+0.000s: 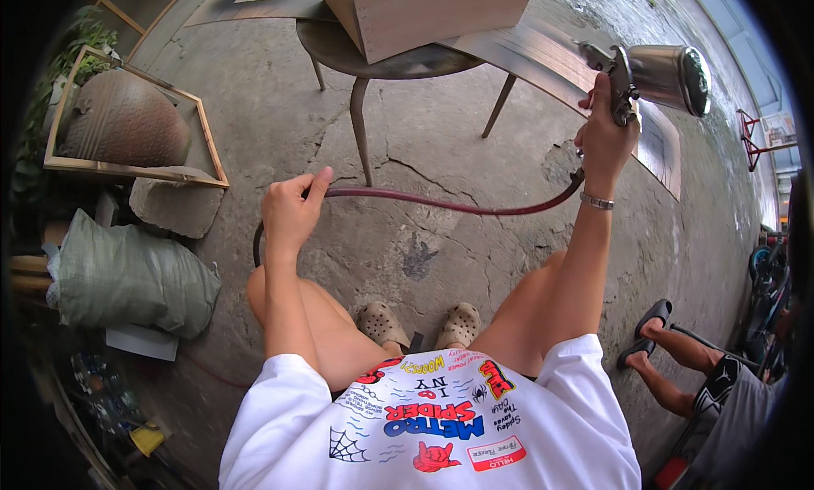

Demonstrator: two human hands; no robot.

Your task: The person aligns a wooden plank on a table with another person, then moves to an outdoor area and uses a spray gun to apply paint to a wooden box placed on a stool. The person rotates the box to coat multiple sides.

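My right hand is closed round the handle of a metal spray gun, raised at the right with its silver cup pointing outward. From below that hand a dark red air hose sags across to the left. My left hand is wrapped round the hose, thumb up, in front of my left knee. Beyond the hose a wooden box rests on a round, dark stool. The spray gun is apart from the box, to its right. Its nozzle end lies toward the far left of the cup.
Flat wooden boards lie behind the stool. On the left are a wooden frame around a brown clay pot, a stone block and a stuffed green sack. A seated person's legs show at the lower right.
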